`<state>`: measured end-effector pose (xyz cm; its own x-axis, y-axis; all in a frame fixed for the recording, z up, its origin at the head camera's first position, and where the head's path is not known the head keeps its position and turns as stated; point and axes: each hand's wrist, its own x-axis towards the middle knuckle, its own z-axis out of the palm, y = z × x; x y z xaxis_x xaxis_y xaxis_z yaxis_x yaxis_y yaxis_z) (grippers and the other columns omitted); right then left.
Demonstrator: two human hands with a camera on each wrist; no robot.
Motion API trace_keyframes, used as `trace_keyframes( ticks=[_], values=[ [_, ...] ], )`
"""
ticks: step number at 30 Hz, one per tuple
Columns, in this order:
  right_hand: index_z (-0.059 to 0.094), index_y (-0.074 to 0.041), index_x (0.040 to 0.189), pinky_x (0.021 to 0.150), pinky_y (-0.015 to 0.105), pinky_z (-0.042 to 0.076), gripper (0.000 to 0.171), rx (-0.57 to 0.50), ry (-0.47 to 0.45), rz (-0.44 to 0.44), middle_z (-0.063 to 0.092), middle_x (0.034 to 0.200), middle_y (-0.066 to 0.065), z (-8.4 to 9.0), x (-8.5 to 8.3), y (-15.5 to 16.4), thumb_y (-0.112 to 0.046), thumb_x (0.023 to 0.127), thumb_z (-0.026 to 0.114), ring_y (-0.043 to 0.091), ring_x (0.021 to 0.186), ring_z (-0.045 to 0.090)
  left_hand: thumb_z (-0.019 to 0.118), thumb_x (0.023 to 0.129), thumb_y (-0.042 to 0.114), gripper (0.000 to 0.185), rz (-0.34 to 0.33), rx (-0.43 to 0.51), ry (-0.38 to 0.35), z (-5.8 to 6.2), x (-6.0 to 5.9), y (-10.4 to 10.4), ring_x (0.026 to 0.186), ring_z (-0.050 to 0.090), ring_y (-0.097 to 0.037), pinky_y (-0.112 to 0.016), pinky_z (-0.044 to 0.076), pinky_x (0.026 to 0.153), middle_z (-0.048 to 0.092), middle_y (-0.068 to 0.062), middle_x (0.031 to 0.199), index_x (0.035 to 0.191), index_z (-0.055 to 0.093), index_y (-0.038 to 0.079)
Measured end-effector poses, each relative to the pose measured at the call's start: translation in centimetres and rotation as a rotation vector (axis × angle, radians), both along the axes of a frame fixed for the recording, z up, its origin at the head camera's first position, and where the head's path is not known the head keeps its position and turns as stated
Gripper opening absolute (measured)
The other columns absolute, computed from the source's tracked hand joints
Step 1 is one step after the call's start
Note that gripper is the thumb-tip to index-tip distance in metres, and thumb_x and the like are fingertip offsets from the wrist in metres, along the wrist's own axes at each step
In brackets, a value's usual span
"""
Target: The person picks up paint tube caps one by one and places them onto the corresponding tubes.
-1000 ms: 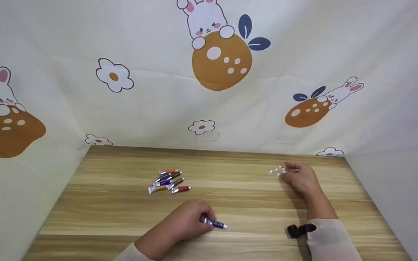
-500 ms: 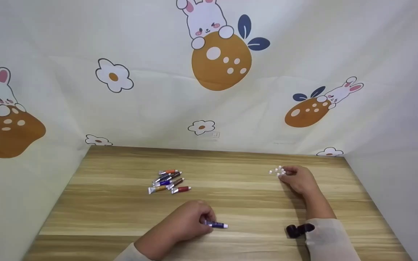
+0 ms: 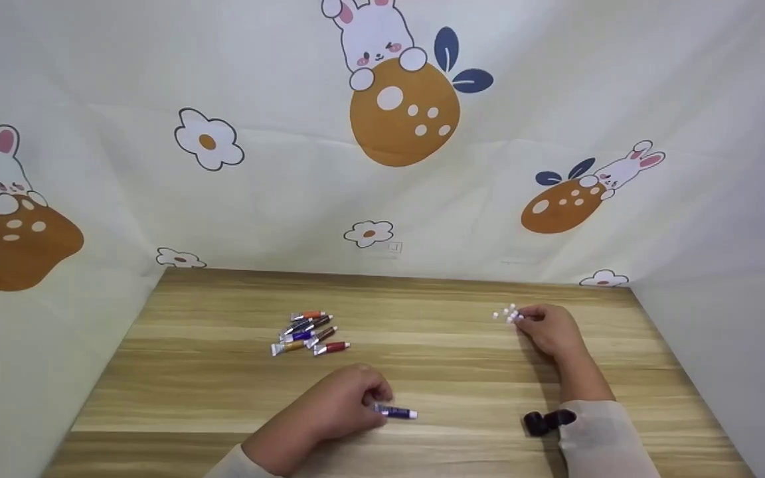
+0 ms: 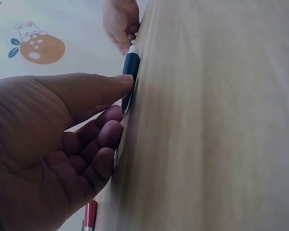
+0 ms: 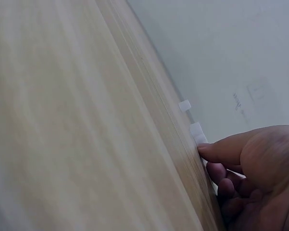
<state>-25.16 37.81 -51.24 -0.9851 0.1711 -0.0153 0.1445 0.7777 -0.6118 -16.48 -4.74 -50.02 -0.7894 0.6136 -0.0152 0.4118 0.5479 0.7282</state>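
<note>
In the head view my left hand (image 3: 350, 403) pinches a small dark-blue paint tube (image 3: 398, 413) near its crimped end. The tube lies along the tabletop, its white cap pointing right. Up close in the left wrist view, the thumb covers part of the blue tube (image 4: 130, 65). Farther right, my right hand (image 3: 554, 330) is at a small cluster of white caps (image 3: 510, 312), thumb and forefinger together on one at the near side. In the right wrist view the thumb tip meets a white cap (image 5: 197, 132), and another white cap (image 5: 184, 105) lies beyond.
Several paint tubes (image 3: 297, 336) in orange, brown, blue, ochre and red lie in a loose pile at left. The wood-grain table (image 3: 422, 345) meets printed cloth walls (image 3: 276, 186) behind and at both sides. A black strap piece (image 3: 547, 421) shows at the right sleeve.
My right thumb and forefinger have come together at the white caps. The blue tube has turned slightly to lie flatter, and my left hand has shifted a little left along it.
</note>
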Motion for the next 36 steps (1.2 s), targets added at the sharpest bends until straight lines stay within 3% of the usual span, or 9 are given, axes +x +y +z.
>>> trace_keyframes(
  ticks=[9, 15, 19, 27, 36],
  values=[
    [0.077, -0.001, 0.121, 0.108, 0.055, 0.05, 0.032, -0.047, -0.034, -0.048, 0.073, 0.13, 0.025, 0.3, 0.1, 0.0, -0.026, 0.103, 0.069, 0.043, 0.125, 0.065, 0.088, 0.085, 0.02, 0.028, 0.036, 0.016, 0.036, 0.4, -0.5, -0.4, 0.092, 0.062, -0.009, -0.024, 0.053, 0.081, 0.07, 0.003, 0.102, 0.109, 0.076, 0.016],
    [0.074, 0.0, 0.13, 0.091, 0.032, 0.054, 0.039, -0.184, -0.025, -0.138, 0.073, 0.132, 0.023, 1.1, 0.3, -0.3, -0.028, 0.104, 0.067, 0.031, 0.118, 0.067, 0.087, 0.088, 0.023, 0.027, 0.077, 0.013, 0.12, 0.4, -1.2, -0.9, 0.094, 0.063, -0.012, -0.027, 0.054, 0.082, 0.071, 0.001, 0.104, 0.111, 0.076, 0.014],
    [0.071, 0.0, 0.134, 0.083, 0.021, 0.051, 0.044, -0.243, -0.018, -0.169, 0.072, 0.134, 0.021, 2.2, 0.5, -0.7, -0.033, 0.105, 0.066, 0.025, 0.115, 0.065, 0.085, 0.091, 0.025, 0.028, 0.119, 0.002, 0.127, 0.6, -1.7, -1.5, 0.099, 0.065, -0.016, -0.033, 0.056, 0.088, 0.073, 0.0, 0.111, 0.115, 0.077, 0.013],
    [0.069, -0.007, 0.136, 0.092, 0.029, 0.052, 0.044, -0.263, -0.044, -0.165, 0.068, 0.138, 0.017, 4.5, 1.0, -2.2, -0.038, 0.107, 0.062, 0.028, 0.123, 0.062, 0.082, 0.095, 0.022, 0.032, 0.218, -0.005, 0.073, 1.1, -2.6, -2.7, 0.113, 0.067, -0.022, -0.048, 0.057, 0.101, 0.072, -0.005, 0.121, 0.124, 0.074, 0.012],
    [0.071, -0.007, 0.134, 0.093, 0.028, 0.051, 0.038, -0.214, 0.012, -0.061, 0.071, 0.134, 0.017, 5.6, 1.4, -3.2, -0.033, 0.107, 0.065, 0.028, 0.123, 0.063, 0.082, 0.094, 0.018, 0.032, 0.273, -0.013, 0.094, 0.9, -3.2, -3.7, 0.109, 0.066, -0.021, -0.047, 0.057, 0.099, 0.072, -0.004, 0.118, 0.125, 0.074, 0.012]
  ],
)
